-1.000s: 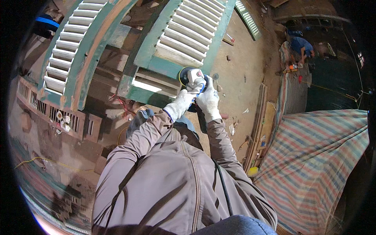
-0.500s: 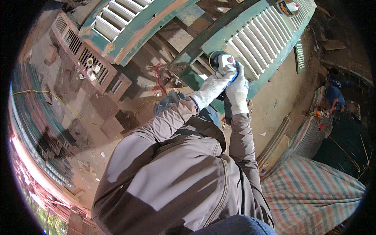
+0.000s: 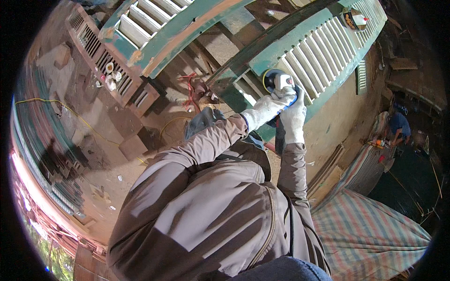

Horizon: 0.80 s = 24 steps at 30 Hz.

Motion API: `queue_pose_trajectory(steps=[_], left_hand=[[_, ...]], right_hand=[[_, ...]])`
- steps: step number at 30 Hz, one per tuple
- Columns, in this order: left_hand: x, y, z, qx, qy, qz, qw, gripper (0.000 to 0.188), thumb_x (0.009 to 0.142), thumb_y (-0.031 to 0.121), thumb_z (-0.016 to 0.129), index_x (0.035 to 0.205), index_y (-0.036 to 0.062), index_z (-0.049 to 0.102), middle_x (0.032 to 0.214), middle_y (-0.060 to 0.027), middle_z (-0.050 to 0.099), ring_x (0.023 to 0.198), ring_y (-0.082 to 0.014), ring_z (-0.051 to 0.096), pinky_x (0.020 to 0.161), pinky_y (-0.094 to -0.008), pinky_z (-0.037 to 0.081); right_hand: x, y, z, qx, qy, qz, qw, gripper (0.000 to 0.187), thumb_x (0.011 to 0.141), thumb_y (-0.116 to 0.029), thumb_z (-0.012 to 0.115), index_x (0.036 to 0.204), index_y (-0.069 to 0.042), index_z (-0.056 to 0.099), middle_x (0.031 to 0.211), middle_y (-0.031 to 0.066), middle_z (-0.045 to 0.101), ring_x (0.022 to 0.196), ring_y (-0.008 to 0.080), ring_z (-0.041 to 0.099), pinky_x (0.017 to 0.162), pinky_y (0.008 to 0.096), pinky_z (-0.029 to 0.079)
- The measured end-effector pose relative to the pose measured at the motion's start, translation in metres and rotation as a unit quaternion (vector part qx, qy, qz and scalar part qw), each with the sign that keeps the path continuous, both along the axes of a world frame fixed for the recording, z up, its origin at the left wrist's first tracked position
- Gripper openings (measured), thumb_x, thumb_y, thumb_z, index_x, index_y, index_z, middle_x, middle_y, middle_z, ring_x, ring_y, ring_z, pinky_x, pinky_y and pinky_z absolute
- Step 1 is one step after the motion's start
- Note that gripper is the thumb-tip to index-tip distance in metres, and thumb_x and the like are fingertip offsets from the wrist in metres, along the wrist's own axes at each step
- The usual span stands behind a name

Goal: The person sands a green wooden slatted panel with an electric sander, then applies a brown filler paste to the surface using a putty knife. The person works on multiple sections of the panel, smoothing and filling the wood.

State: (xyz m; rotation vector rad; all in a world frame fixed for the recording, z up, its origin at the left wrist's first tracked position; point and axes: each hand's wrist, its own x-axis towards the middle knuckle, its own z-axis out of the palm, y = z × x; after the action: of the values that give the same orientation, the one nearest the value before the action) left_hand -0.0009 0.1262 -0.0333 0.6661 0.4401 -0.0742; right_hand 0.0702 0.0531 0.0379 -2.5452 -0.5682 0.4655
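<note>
Both my hands wear white gloves and grip a compact angle grinder with a pale head, a blue body and a yellow-rimmed disc. My left hand wraps round it from the left, fingers closed near its head. My right hand closes round the body from the right. The disc is over the frame of a green louvered shutter, beside the white slats; I cannot tell if it touches. On the shutter's far end sits a round container with a white, red-tipped bottle in it.
Another green shutter lies to the left, with a brown louvered panel beyond it. A yellow cord crosses the floor. At far right a person in blue works with an orange tool near a striped sheet.
The whole view has shifted slightly, with the shutters now a little lower and further right. The grinder and both hands have moved slightly right along the shutter frame; the grip is unchanged.
</note>
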Motion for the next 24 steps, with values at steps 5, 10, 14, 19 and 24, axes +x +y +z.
queue_pose_trajectory(steps=[5,10,14,19,24], left_hand=[[0.001,0.006,-0.034,-0.115,-0.018,0.114,0.987,0.033,0.105,0.012,0.054,0.135,-0.0017,0.056,0.129,-0.0101,0.063,0.117,-0.0147,0.06,0.107,-0.0288,0.047],[-0.001,0.056,0.003,-0.058,0.099,0.069,0.991,0.043,0.1,0.03,0.068,0.133,0.0024,0.061,0.123,-0.0051,0.066,0.107,-0.0092,0.062,0.095,-0.0238,0.051],[0.009,0.033,-0.003,0.016,0.027,0.048,0.998,0.041,0.104,0.016,0.057,0.139,-0.004,0.051,0.134,-0.0115,0.059,0.118,-0.0172,0.059,0.107,-0.0301,0.046],[-0.012,0.008,-0.016,-0.021,0.033,0.045,0.998,0.041,0.104,0.009,0.052,0.143,-0.0038,0.047,0.143,-0.0134,0.055,0.127,-0.0208,0.056,0.115,-0.035,0.042],[-0.006,0.048,-0.003,0.006,0.159,0.01,0.987,0.053,0.095,0.039,0.074,0.133,0.004,0.06,0.12,-0.0039,0.068,0.103,-0.0104,0.064,0.086,-0.025,0.051]], right_hand=[[-0.006,0.031,0.004,-0.011,-0.002,0.026,1.0,0.072,0.082,-0.045,0.08,0.139,-0.012,0.05,0.107,0.0271,0.071,0.1,0.0456,0.069,0.082,0.0499,0.054],[0.009,0.065,-0.004,-0.019,-0.04,0.079,0.996,0.067,0.086,-0.042,0.074,0.141,-0.012,0.05,0.101,0.0264,0.072,0.095,0.046,0.07,0.08,0.0519,0.054],[0.013,0.04,-0.007,-0.004,-0.038,0.065,0.997,0.078,0.081,-0.049,0.081,0.141,-0.01,0.049,0.103,0.0255,0.073,0.098,0.045,0.071,0.082,0.0489,0.055],[-0.012,0.022,0.006,-0.008,-0.01,0.02,1.0,0.076,0.08,-0.049,0.082,0.137,-0.009,0.05,0.102,0.026,0.072,0.096,0.0447,0.071,0.08,0.0484,0.055],[-0.001,0.051,-0.003,-0.021,-0.032,0.061,0.997,0.056,0.093,-0.035,0.065,0.141,-0.009,0.049,0.102,0.028,0.071,0.095,0.0471,0.069,0.079,0.0521,0.054]])
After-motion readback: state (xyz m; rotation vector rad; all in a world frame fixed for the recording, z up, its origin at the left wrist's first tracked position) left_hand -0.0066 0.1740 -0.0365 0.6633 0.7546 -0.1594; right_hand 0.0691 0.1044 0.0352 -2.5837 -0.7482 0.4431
